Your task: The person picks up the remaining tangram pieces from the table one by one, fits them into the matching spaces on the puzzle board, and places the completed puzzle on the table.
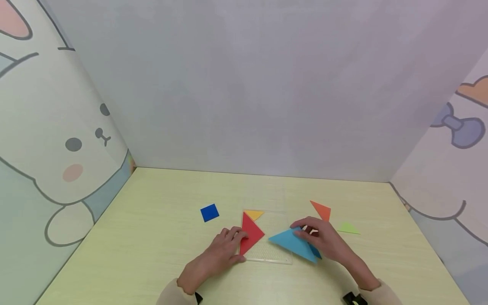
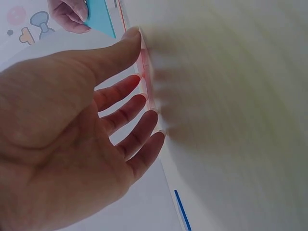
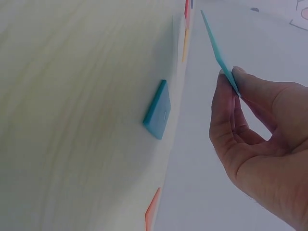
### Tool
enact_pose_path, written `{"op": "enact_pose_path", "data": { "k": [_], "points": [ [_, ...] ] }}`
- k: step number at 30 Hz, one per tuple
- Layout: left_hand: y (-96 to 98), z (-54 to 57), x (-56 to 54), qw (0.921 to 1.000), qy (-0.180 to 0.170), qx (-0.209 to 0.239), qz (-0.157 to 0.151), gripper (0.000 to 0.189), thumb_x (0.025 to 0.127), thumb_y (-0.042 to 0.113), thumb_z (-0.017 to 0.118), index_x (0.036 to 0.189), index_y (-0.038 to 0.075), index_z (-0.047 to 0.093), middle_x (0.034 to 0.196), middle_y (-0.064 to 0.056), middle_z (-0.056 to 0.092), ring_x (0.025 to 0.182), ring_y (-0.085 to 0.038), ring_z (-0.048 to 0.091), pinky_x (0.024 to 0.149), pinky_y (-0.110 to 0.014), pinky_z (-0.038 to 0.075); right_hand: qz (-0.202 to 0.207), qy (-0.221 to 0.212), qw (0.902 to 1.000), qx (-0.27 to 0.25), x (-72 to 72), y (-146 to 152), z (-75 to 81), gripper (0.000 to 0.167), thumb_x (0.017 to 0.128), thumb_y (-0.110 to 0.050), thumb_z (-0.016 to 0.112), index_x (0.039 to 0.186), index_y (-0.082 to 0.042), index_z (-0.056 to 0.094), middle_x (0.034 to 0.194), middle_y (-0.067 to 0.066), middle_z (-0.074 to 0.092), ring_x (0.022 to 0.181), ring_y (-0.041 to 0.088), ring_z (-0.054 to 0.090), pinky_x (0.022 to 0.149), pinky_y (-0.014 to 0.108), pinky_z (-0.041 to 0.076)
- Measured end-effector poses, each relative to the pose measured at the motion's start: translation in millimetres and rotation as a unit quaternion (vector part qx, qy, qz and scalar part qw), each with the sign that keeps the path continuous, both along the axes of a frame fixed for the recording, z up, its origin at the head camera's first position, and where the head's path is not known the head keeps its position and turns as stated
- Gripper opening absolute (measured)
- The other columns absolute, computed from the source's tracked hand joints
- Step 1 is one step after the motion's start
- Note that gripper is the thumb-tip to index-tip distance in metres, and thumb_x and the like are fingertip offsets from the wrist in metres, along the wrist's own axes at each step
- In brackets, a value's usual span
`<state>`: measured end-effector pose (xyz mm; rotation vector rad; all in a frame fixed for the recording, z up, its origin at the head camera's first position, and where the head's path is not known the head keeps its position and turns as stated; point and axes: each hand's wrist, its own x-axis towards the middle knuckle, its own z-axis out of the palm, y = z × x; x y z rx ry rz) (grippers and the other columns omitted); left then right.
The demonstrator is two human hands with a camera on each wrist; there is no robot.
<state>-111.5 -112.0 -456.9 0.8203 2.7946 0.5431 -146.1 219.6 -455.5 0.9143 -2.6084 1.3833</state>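
My right hand pinches a light blue triangle between thumb and fingers, raised above the table in the right wrist view. Partly hidden under it in the head view is a darker teal-blue piece, lying on the table. My left hand rests at the left side of a clear tray, its fingertips along the edge by a red triangle. That red triangle lies along the tray's left side. Behind it, a yellow-orange triangle sits at the tray's back left corner, partly covered in this view.
A dark blue square lies left of the tray. To the right are an orange-red triangle and a light green triangle. Walls with cartoon drawings stand left and right of the table, and a plain wall behind it.
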Motion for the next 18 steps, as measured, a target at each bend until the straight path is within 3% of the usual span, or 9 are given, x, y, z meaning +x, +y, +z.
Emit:
{"op": "enact_pose_path", "data": {
  "k": [10,18],
  "points": [
    [-1.2,-3.0,-0.9,1.0000,0.006,0.004,-0.005,0.060,0.092,0.032,0.078,0.142,0.011,0.051,0.141,-0.008,0.050,0.120,-0.024,0.048,0.098,-0.039,0.048,0.039,0.007,0.9992,-0.005,-0.5,-13,-1.2,0.019,0.096,-0.006,0.071,0.113,-0.013,0.074,0.099,-0.001,0.072,0.079,0.014,0.063,0.066,0.026,0.055],
    [-0.7,-2.6,-0.6,1.0000,-0.004,0.001,-0.002,0.060,0.093,0.033,0.077,0.142,0.011,0.051,0.143,-0.008,0.050,0.121,-0.023,0.048,0.099,-0.039,0.047,0.058,0.004,0.9983,0.006,-4.0,-21,-2.9,0.023,0.094,0.000,0.071,0.113,-0.013,0.075,0.096,-0.007,0.070,0.079,0.009,0.063,0.069,0.026,0.055]
  ]
}}
